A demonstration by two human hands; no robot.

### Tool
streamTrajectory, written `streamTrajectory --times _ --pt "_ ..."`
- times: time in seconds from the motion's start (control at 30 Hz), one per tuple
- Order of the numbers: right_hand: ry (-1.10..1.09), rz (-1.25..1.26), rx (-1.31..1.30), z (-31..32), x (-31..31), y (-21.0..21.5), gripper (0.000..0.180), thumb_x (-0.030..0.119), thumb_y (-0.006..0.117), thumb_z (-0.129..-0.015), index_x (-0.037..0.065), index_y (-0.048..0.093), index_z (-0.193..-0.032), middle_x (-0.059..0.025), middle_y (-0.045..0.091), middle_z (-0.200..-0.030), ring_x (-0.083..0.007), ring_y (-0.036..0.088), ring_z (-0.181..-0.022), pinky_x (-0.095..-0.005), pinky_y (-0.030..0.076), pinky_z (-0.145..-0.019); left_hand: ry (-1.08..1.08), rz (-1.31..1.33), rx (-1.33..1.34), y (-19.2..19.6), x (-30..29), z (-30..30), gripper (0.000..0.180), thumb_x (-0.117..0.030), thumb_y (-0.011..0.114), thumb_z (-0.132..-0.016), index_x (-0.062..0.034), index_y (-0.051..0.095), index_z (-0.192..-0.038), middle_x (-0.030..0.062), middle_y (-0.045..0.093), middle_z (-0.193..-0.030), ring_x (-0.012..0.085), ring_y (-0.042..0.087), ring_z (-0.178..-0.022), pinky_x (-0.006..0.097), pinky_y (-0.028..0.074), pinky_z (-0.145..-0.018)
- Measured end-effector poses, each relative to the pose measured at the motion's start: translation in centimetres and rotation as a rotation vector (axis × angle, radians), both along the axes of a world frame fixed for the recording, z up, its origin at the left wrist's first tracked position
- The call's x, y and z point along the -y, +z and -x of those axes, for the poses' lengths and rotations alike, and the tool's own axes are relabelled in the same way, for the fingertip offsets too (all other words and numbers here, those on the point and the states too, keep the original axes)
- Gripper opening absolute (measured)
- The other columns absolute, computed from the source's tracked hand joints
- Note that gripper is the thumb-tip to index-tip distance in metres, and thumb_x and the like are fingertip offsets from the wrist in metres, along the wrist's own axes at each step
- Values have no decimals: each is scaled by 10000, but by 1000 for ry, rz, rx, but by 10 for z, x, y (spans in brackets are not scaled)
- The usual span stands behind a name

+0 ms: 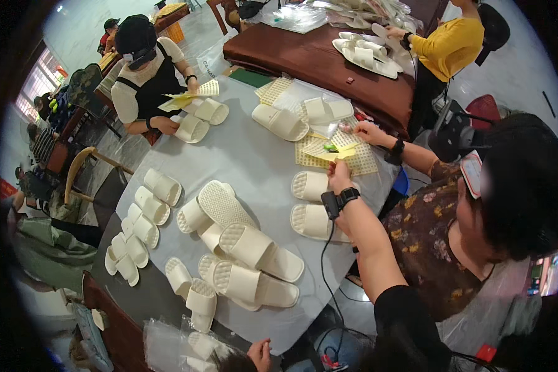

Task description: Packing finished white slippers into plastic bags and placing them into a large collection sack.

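At the left edge of the grey table (254,161), small cream slippers (144,214) lie in rows. Beyond them, at the far left corner, a person in a black vest (146,80) holds a yellow sheet over another pair. In the middle of the table, nearer, a loose pile of larger cream slippers (245,251) lies with soles and straps facing different ways. At the near edge the left hand (260,354) shows only in part. It is just beside a clear plastic bag (180,344) with slippers inside, and I cannot tell whether its fingers are apart or together. Further right, the right hand (338,173), with a black wrist device and a hanging cable, reaches across the table. Its fingers are pinched together on a yellow paper slip (341,152). The slip is above cream perforated sheets (359,162) at the far right of the table, with two slippers (310,204) just near of them. A co-worker in a flowered top (428,229) at the right has one hand (369,132) on the same sheets. Far right, a person in a yellow top (449,43) handles slippers at a brown table (316,62).
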State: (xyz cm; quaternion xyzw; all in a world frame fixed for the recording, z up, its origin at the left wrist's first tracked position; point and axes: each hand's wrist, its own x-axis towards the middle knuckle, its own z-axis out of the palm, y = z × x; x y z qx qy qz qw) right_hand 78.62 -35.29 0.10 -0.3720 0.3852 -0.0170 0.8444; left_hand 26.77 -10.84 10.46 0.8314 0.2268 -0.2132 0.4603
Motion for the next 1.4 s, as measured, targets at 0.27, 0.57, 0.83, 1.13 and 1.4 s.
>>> streamTrajectory --times 0.27,0.57,0.83,1.13,1.4 --pt "444 -272 273 152 -95 78 152 193 423 -880 71 433 -969 -112 591 -886 -132 560 -613 -216 454 -526 254 518 234 21 -11 -95 371 -252 329 -918 26 494 -1099 119 580 -978 187 571 -851 298 452 -762" --pt "956 -10 428 373 -166 134 168 153 490 -857 2 506 -928 -78 592 -844 -135 585 -681 -234 460 -552 754 1088 531 73 -51 -131 399 -238 485 -848 -1 397 -1156 117 491 -1113 196 502 -993 323 415 -840" --pt "799 307 387 426 -128 118 352 259 475 -865 18 443 -1118 -71 561 -919 -140 539 -827 -260 438 -708 548 988 452 105 -84 -38 292 1 537 -780 15 488 -1068 101 573 -1024 180 569 -913 290 466 -779" --pt "1238 -63 653 403 -139 222 562 -16 560 -759 72 345 -1271 -85 518 -1108 -101 525 -926 -221 436 -784 390 884 462 120 -96 -12 414 37 602 -717 10 467 -1108 114 557 -1050 174 574 -890 280 470 -768" --pt "1311 166 672 364 -127 192 308 4 598 -740 26 574 -1047 -54 568 -1037 -93 532 -897 -215 438 -775 348 380 739 121 -65 -40 512 100 527 -748 -7 387 -1229 107 514 -1108 127 517 -957 248 438 -815"
